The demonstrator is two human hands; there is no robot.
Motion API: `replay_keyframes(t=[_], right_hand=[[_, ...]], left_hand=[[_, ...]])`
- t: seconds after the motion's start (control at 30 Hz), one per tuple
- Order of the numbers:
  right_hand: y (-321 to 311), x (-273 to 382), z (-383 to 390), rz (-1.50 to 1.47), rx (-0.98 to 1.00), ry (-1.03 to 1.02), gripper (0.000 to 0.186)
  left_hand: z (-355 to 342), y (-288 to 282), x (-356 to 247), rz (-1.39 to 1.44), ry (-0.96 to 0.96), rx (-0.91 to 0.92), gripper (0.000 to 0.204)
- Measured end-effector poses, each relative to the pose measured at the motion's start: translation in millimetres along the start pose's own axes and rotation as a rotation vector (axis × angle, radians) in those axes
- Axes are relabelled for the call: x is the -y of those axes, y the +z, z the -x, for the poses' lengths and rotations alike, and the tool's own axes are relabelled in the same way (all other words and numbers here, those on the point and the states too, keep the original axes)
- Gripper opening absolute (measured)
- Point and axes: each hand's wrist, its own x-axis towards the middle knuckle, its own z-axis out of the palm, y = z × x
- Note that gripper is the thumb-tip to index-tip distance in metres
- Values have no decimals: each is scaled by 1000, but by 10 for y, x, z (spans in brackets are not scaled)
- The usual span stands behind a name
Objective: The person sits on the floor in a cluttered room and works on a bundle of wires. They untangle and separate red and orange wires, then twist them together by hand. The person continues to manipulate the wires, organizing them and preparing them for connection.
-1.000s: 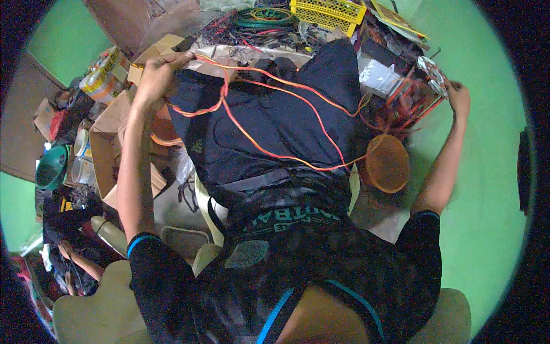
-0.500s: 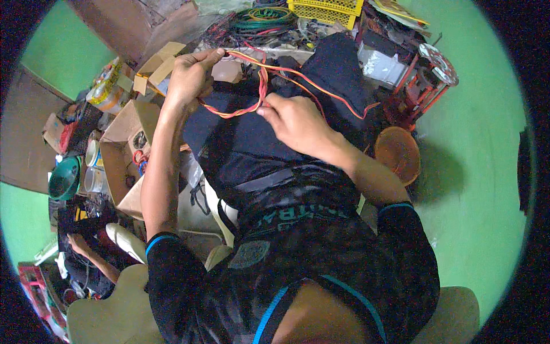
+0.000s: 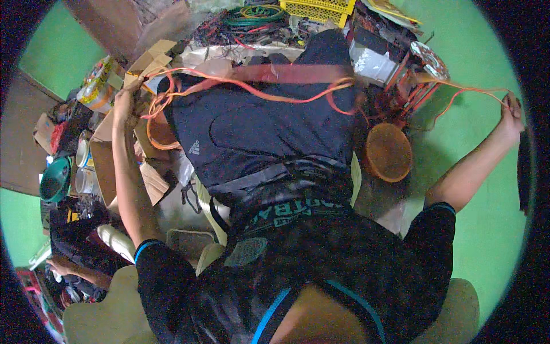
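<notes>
Long twisted red and yellow wires point(image 3: 252, 90) stretch across above my lap, blurred in places by motion. My left hand point(image 3: 127, 101), out at the left over the cardboard boxes, is closed on one part of them. Loose loops of wire hang beside that hand. Far out at the right, in front of the green wall, my right hand point(image 3: 509, 117) is closed on the other stretch of wire, fingers bent round it. A length droops from the right hand toward the red reel stand. Below the wires lie my dark trousers point(image 3: 258, 126).
An open cardboard box point(image 3: 106, 146) and a green bowl point(image 3: 55, 179) stand at the left. Coiled wires point(image 3: 252, 17) and a yellow crate point(image 3: 321, 10) lie at the far side. An orange bucket point(image 3: 389, 153) and a red reel stand point(image 3: 421, 80) are on the right. Another person's arm point(image 3: 80, 272) shows lower left.
My hands have spread wide apart, the right one swinging far out to the right and the left one moving left and slightly down. The wires, bunched between them before, are now drawn out lengthwise.
</notes>
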Motion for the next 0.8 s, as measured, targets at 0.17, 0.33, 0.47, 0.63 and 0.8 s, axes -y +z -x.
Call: replay_keyframes(t=[0.17,0.33,0.47,0.63,0.8], right_hand=[[6,-581,-58,410,-654,-151,22],[-500,-724,-90,252,-773,-167,36],[-237,-1289,-17,1225,-162,251,39],[2226,-1231,1075,1981,203,194,51],[3857,-1475,2256,974,906,-571,26]], left_hand=[[-189,-199,95,179,55,64,24],[18,-121,-144,143,69,3,18],[204,180,-219,-71,165,-66,23],[272,670,-165,-142,236,131,26],[656,1101,-256,-224,308,203,23]])
